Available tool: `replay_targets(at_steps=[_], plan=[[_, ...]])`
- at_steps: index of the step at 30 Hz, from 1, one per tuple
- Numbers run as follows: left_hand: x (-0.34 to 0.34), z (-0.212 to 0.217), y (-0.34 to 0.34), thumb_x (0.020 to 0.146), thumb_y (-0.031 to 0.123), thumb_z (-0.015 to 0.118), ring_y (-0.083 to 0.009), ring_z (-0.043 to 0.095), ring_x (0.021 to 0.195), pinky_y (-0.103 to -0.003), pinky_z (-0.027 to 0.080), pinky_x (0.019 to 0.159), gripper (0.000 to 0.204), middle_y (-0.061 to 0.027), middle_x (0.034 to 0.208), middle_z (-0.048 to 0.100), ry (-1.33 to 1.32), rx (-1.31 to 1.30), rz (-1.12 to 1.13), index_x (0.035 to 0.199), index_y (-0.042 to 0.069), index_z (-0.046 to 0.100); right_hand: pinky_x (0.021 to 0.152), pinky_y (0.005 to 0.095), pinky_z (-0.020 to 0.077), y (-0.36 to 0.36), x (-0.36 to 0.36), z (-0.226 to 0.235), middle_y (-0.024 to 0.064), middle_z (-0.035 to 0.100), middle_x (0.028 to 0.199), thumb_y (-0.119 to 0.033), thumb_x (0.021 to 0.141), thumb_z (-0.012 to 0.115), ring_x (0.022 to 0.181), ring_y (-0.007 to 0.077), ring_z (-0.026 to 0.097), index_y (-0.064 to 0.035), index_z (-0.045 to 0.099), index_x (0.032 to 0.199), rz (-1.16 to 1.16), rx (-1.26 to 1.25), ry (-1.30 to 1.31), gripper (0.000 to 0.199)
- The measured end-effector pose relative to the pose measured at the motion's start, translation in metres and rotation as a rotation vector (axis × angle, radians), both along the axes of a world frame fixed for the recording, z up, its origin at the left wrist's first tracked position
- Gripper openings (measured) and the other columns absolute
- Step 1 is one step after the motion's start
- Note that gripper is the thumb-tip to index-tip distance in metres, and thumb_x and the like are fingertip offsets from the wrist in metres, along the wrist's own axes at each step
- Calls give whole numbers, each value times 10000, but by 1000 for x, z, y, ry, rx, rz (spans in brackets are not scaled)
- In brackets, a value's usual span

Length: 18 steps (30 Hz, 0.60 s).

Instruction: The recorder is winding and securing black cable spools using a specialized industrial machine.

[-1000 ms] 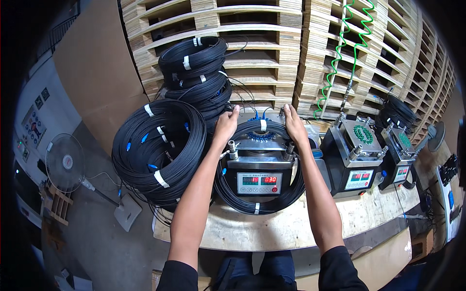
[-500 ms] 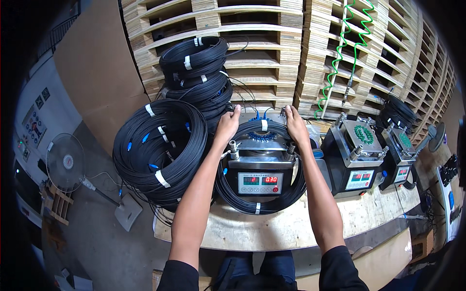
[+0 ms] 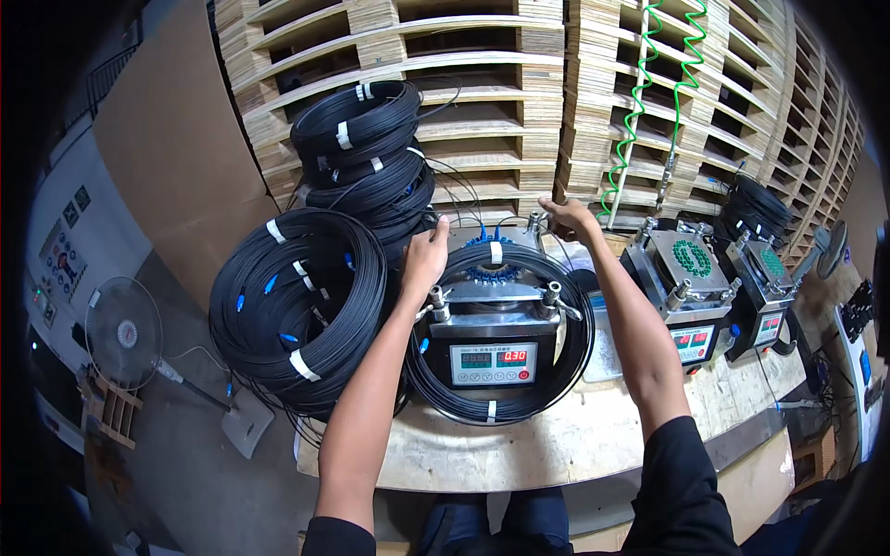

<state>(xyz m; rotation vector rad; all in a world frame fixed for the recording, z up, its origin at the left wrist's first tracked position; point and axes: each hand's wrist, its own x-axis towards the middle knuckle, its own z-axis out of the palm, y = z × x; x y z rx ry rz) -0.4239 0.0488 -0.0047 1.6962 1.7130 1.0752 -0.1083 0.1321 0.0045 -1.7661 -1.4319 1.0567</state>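
Note:
A black cable coil (image 3: pixel 482 403) with white tape ties lies looped around a small metal machine (image 3: pixel 493 347) with red digit displays on the worn workbench (image 3: pixel 556 445). My left hand (image 3: pixel 425 258) rests on the coil's upper left edge, fingers curled against the cable. At the coil's far right rim, my right hand (image 3: pixel 567 218) pinches a thin piece, and I cannot make out what it is. Blue connector ends (image 3: pixel 491 271) sit bunched on top of the machine.
A large black coil (image 3: pixel 297 310) leans at the bench's left, with several more coils stacked (image 3: pixel 366 153) behind it. Two similar machines (image 3: pixel 691 296) stand to the right. Wooden pallets (image 3: pixel 519 83) line the back, with a green spiral hose (image 3: pixel 640 111). A floor fan (image 3: pixel 125 334) stands left.
My right hand has lifted from the coil's upper right edge and moved back and right, now pinching something. My left hand has shifted slightly lower on the coil.

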Motion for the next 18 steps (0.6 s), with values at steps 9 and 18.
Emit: replay_targets(at_steps=[9, 18], plan=[[-9, -8, 9, 990, 657, 386, -475, 592, 1201, -505, 454, 1033, 739, -316, 1192, 660, 22, -12, 28, 1219, 24, 690, 665, 215, 532, 2, -3, -73, -17, 629, 794, -188, 998, 666, 711, 76, 608, -50, 599, 1069, 226, 185, 1070, 169], [4, -3, -1, 981, 642, 430, -462, 602, 1200, -483, 459, 1031, 737, -304, 1199, 667, -34, 35, 18, 1258, -1, 659, 781, 255, 531, 3, 4, -73, 79, 668, 983, -122, 956, 689, 841, 107, 630, 76, 517, 1382, 232, 342, 955, 500]])
